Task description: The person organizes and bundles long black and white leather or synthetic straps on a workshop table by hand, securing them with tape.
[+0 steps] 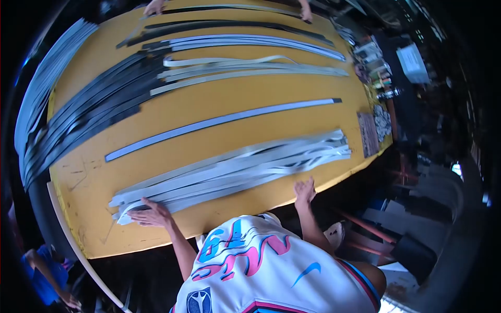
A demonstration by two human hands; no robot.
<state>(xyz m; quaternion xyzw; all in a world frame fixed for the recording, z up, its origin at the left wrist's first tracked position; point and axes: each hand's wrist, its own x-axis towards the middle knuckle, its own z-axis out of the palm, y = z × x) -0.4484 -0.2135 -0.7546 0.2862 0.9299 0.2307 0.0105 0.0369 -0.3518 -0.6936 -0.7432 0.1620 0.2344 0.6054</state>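
A long pile of pale grey strips lies along the near side of the yellow table. At the pile's left end, my left hand rests against the strips with its fingers spread. My right hand is over the table's near edge, apart from the pile and below its right part; its fingers are partly bent and nothing shows in them. Beyond the pile, a single light strip with a dark border lies by itself.
Black strips overhang the table's left side, near grey strips. More pale strips lie farther back. Another person's hands are at the far edge. A brown block sits at the right edge. Another person is at lower left.
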